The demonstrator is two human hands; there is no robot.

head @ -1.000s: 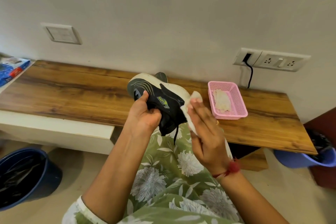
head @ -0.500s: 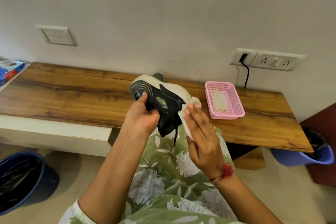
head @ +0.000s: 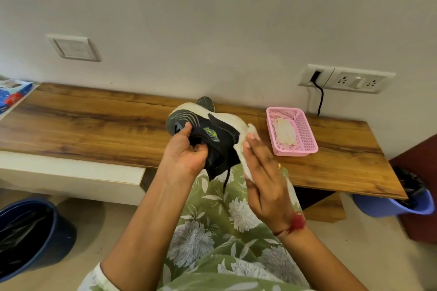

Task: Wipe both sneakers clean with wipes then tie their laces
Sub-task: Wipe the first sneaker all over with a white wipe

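My left hand [head: 186, 156] grips a black sneaker [head: 212, 134] with a white sole by its heel opening, holding it tilted in the air above my lap. A black lace hangs down from it. My right hand [head: 262, 172] presses a white wipe [head: 246, 149] flat against the sneaker's sole side, fingers straight. Behind the held shoe, the tip of a second sneaker [head: 205, 103] shows on the wooden bench [head: 94, 125]; the rest of it is hidden.
A pink mesh basket [head: 305, 146] with more wipes stands on the bench to the right. A dark blue bin [head: 30, 234] stands on the floor at left, a lighter blue bin [head: 402, 201] at right. A blue box [head: 11, 94] lies at the far left.
My right hand with the wipe has slid slightly down and along the sole. The left hand keeps the same grip on the sneaker.
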